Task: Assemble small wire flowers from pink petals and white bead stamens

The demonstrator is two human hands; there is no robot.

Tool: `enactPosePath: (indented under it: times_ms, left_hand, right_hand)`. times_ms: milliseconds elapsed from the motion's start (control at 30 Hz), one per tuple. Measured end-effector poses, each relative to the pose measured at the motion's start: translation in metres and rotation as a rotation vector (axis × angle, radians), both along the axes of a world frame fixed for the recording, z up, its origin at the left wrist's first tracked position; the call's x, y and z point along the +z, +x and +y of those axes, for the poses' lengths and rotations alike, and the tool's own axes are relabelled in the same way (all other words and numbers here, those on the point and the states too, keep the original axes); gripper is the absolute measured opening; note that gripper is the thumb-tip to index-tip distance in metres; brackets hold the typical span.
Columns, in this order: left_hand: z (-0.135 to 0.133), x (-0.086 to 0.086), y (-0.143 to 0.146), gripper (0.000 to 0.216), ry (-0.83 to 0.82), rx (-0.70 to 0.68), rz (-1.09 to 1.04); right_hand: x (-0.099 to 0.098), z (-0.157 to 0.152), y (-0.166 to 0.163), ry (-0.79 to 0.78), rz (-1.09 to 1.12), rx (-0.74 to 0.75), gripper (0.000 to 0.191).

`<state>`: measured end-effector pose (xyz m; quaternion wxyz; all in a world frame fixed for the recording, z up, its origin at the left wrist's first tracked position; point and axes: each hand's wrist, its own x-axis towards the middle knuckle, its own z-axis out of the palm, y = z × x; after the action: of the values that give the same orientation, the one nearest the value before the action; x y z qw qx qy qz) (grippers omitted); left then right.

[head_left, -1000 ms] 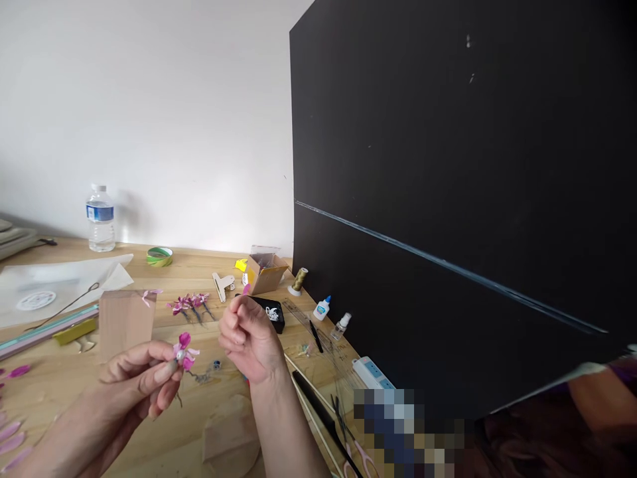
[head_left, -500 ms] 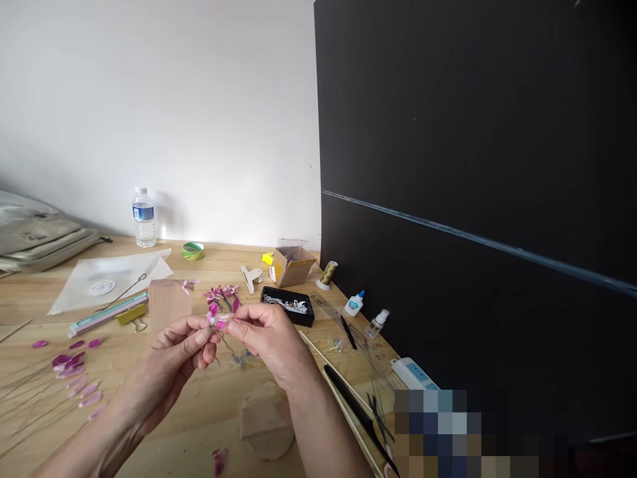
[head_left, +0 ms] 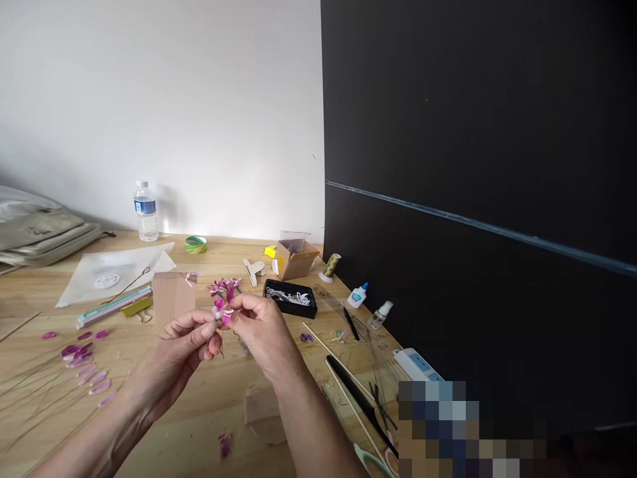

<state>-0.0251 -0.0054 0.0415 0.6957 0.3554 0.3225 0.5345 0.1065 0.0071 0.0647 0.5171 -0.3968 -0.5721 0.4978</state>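
Between my two hands is a small magenta and white artificial flower point(head_left: 219, 310) with a pale centre. My left hand point(head_left: 192, 338) pinches it from below, near its stem. With thumb and forefinger closed on a petal at its right side, my right hand point(head_left: 259, 325) grips the same flower. Thin wire or thread hangs below the fingers. Just behind my hands lie finished-looking magenta flower sprigs point(head_left: 223, 287) on the table. Loose wired petals point(head_left: 79, 355) are spread to the left, and a small magenta piece point(head_left: 225, 445) lies in front.
A black tray point(head_left: 290, 299) of small white parts, a cardboard box point(head_left: 296, 259), a thread spool point(head_left: 330, 267), a glue bottle point(head_left: 357, 295) and a spray bottle point(head_left: 381, 315) stand behind and right. Scissors point(head_left: 379, 405) and sticks lie right; a water bottle point(head_left: 146, 211) stands back left.
The whole view has shifted slightly. My right fingers have moved a little against the flower's right petal, and both hands keep their hold.
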Motion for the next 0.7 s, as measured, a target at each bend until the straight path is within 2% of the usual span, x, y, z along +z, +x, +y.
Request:
enactPosePath:
  times_ms: [133, 233, 333, 400, 467, 567, 633, 700]
  left_hand:
    - [0.001, -0.001, 0.001, 0.018, -0.023, 0.001, 0.052]
    - [0.002, 0.000, 0.001, 0.021, -0.018, 0.011, 0.112]
    - [0.001, 0.004, 0.000, 0.023, -0.007, 0.047, 0.157]
    - [0.001, 0.009, -0.001, 0.024, 0.004, 0.080, 0.177]
    - [0.000, 0.013, -0.003, 0.026, 0.019, 0.125, 0.173]
    - [0.001, 0.016, -0.005, 0.024, 0.047, 0.166, 0.163]
    - [0.002, 0.015, -0.006, 0.022, 0.064, 0.180, 0.157]
    - [0.003, 0.014, -0.007, 0.020, 0.077, 0.188, 0.151]
  right_hand:
    - [-0.002, -0.001, -0.005, -0.023, 0.066, 0.004, 0.013]
    - [0.001, -0.008, -0.001, -0.022, 0.024, -0.008, 0.013]
    - [0.005, -0.027, 0.020, 0.027, -0.176, -0.116, 0.012]
    - [0.002, -0.047, 0.045, 0.049, -0.450, -0.216, 0.007]
    - [-0.009, -0.073, 0.074, -0.036, -0.765, -0.305, 0.017]
    - [-0.039, -0.115, 0.115, -0.271, -1.181, -0.406, 0.016]
    - [-0.062, -0.139, 0.134, -0.355, -1.287, -0.388, 0.017]
    - [-0.082, -0.154, 0.144, -0.393, -1.327, -0.383, 0.028]
